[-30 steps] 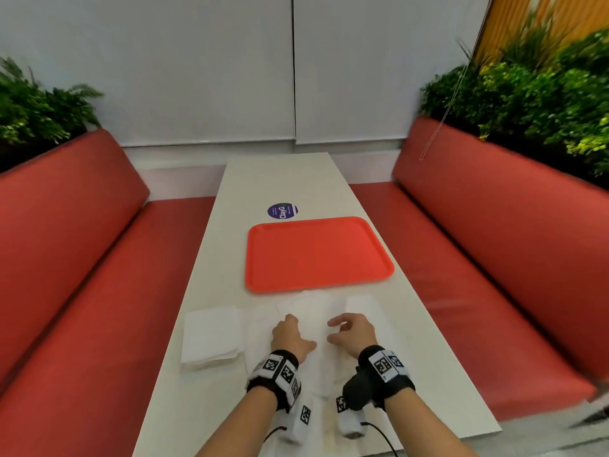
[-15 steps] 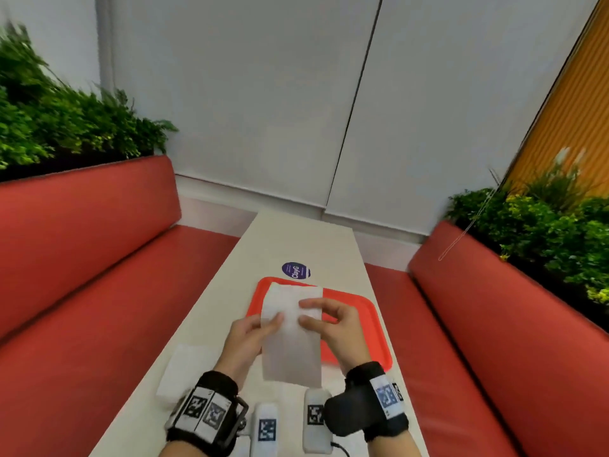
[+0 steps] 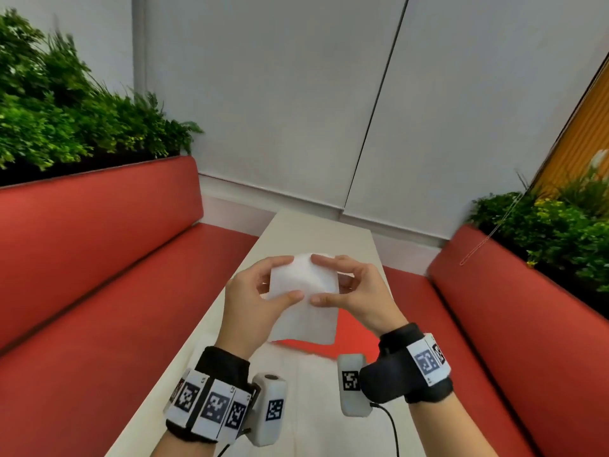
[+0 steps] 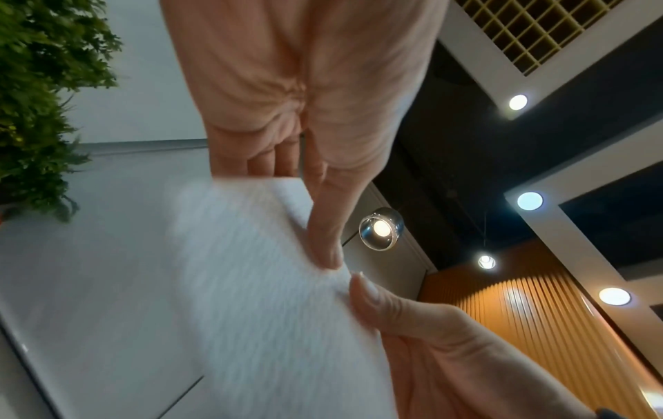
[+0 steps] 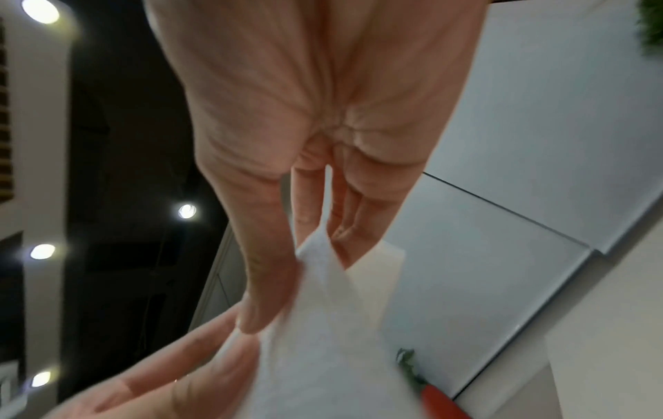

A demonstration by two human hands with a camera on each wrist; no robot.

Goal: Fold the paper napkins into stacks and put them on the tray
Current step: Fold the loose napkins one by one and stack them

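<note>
A white paper napkin point(image 3: 304, 301) hangs in the air in front of me, above the table. My left hand point(image 3: 263, 288) pinches its left side between thumb and fingers, and my right hand point(image 3: 342, 285) pinches its right side. The left wrist view shows the napkin point(image 4: 251, 297) under my left thumb, with a fingertip of the other hand touching it. In the right wrist view the napkin point(image 5: 330, 326) is pinched and its top edge splits into two layers. Below the napkin a strip of the red tray point(image 3: 349, 341) shows; the napkin and my hands hide most of it.
The long white table point(image 3: 316, 232) runs away from me between two red benches point(image 3: 99, 275) point(image 3: 514, 324). Green plants point(image 3: 66, 107) stand behind both backrests. More white napkin paper point(image 3: 306, 384) lies on the table between my wrists.
Both hands lifted one napkin off the table and raised it higher and closer to my face. My head tilted up, so the tray and the napkin pile dropped out of sight.
</note>
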